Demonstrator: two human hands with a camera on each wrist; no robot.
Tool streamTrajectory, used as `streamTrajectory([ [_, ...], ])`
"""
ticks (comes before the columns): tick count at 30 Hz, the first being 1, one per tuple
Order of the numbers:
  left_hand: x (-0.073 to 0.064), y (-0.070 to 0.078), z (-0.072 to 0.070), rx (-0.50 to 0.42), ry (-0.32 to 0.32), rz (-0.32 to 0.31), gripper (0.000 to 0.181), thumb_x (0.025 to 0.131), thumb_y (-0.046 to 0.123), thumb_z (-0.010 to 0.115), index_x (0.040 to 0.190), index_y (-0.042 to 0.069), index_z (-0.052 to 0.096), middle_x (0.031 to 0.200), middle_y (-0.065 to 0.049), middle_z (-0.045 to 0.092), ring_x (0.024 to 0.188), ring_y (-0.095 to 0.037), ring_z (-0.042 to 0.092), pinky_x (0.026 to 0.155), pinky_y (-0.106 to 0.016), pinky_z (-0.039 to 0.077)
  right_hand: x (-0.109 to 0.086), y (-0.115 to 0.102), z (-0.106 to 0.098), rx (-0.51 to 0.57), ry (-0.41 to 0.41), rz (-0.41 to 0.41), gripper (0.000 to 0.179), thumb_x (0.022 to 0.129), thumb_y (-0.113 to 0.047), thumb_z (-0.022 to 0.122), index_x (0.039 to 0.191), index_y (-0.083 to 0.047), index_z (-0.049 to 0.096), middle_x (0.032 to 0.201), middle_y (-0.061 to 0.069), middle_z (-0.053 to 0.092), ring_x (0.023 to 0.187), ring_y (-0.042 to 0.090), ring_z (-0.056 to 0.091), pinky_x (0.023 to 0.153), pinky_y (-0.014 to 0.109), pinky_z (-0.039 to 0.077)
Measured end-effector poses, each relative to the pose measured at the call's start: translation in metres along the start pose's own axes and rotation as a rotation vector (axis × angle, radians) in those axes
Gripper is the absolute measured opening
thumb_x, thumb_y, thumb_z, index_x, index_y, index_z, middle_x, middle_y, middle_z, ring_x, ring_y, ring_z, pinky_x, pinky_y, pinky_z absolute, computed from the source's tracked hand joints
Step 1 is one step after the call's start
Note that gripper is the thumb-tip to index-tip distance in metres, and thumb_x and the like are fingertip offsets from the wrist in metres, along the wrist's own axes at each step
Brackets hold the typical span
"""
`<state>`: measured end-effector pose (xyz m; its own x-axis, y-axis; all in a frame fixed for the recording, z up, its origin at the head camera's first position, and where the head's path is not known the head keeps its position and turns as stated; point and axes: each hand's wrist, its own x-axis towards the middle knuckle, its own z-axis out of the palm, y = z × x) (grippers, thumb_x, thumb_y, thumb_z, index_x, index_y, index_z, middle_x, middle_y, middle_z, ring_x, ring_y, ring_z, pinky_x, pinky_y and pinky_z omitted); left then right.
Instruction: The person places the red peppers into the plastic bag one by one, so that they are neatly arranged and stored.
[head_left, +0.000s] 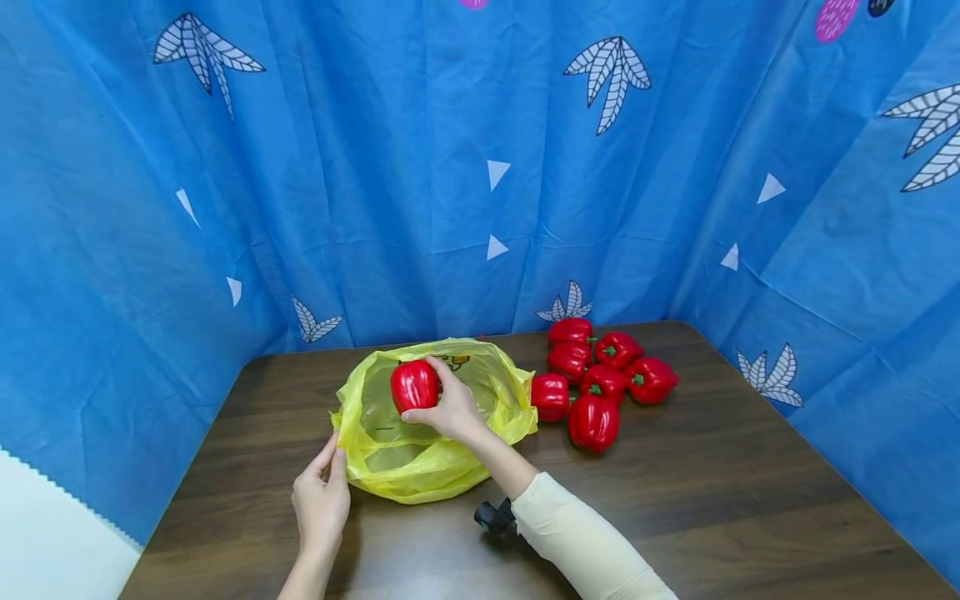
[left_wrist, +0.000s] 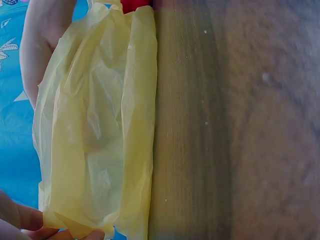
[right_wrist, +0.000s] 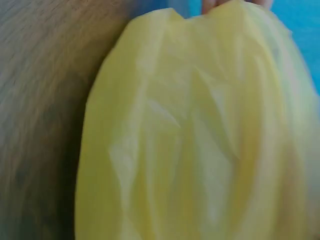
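Observation:
A yellow plastic bag [head_left: 420, 482] lies on the wooden table with its mouth spread wide. My left hand [head_left: 322, 497] pinches the bag's left rim between thumb and fingers; the left wrist view shows those fingertips [left_wrist: 31, 219] on the plastic at the lower left. Over the bag's opening, my right hand [head_left: 452, 406] grips a red bell pepper [head_left: 414, 387] between thumb and fingers. In the right wrist view, the bag's side [right_wrist: 190, 135] fills most of the picture and hides the right hand and its pepper.
Several red bell peppers [head_left: 602, 383] sit in a cluster right of the bag, the nearest close to its rim. A small black device [head_left: 493, 517] is beside the right forearm. Blue patterned curtains [head_left: 420, 167] stand behind and at both sides of the table [head_left: 720, 500].

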<state>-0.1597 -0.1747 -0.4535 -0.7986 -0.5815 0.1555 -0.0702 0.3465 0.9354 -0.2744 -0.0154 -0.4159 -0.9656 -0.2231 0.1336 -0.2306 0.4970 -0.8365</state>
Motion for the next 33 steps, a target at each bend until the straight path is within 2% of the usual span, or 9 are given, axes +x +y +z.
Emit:
streamTrajectory([
  [6,-0.001,-0.001,0.0,0.003,-0.004,-0.01,0.033,0.092,0.022,0.047,0.124,0.017,0.053,0.123,-0.014,0.052,0.111,-0.03,0.049,0.091,-0.044,0.041,0.007,-0.001,0.027,-0.018,-0.043,0.067,0.09,0.059,-0.029,0.081,0.135,-0.027,0.033,0.123,0.005,0.051,0.107,0.027,0.047,0.077,0.04,0.048],
  [16,-0.001,-0.001,0.0,0.008,-0.004,0.006,0.033,0.091,0.021,0.048,0.124,0.016,0.054,0.124,-0.013,0.052,0.114,-0.029,0.047,0.093,-0.045,0.039,0.011,-0.001,0.052,-0.062,-0.035,0.072,0.093,0.057,-0.026,0.083,0.135,-0.019,0.033,0.123,0.008,0.05,0.108,0.028,0.047,0.08,0.042,0.047],
  [24,-0.001,0.0,-0.001,0.001,-0.01,0.0,0.033,0.091,0.021,0.048,0.124,0.016,0.054,0.124,-0.013,0.052,0.116,-0.028,0.046,0.094,-0.044,0.039,0.013,0.002,0.057,-0.022,-0.012,0.09,0.093,0.058,-0.021,0.083,0.135,-0.015,0.031,0.121,0.012,0.049,0.105,0.027,0.048,0.08,0.042,0.048],
  [33,-0.001,0.0,0.0,-0.001,0.008,0.012,0.033,0.091,0.019,0.049,0.123,0.015,0.055,0.123,-0.012,0.052,0.114,-0.029,0.048,0.094,-0.044,0.038,0.009,0.003,0.047,0.1,-0.061,0.096,0.088,0.063,-0.008,0.079,0.136,-0.014,0.031,0.127,0.017,0.043,0.106,0.032,0.052,0.074,0.035,0.051],
])
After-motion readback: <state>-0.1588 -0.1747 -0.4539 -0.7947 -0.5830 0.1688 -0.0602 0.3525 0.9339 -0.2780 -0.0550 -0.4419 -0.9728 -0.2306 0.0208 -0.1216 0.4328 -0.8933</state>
